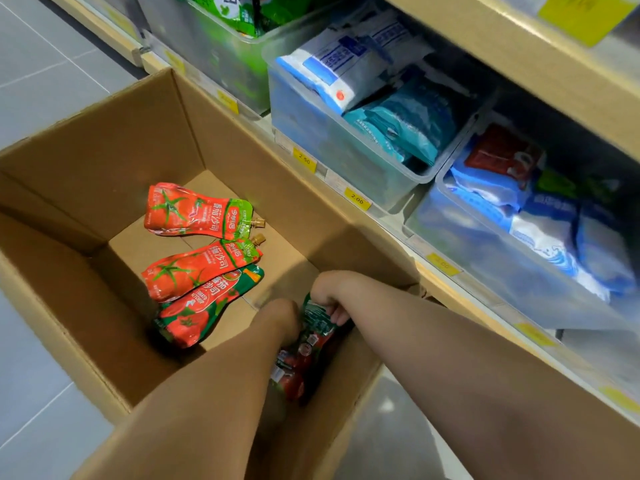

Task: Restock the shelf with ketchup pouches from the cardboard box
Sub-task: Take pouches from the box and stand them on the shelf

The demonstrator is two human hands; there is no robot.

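An open cardboard box (pixel 104 161) stands on the floor against the shelf. Three red and green ketchup pouches lie on its bottom: one at the back (pixel 197 211), one in the middle (pixel 197 266), one nearer (pixel 201 308). Both my arms reach down into the box's near right corner. My right hand (pixel 329 296) is curled around the top of a dark green and red ketchup pouch (pixel 304 351). My left hand (pixel 280 315) presses on the same pouch, its fingers hidden behind the wrist.
The wooden shelf (pixel 381 216) runs along the right with yellow price tags. Clear plastic bins on it hold blue and white packets (pixel 363 109), more blue and red packets (pixel 519 209), and green packs (pixel 242 15). Grey floor tiles lie to the left.
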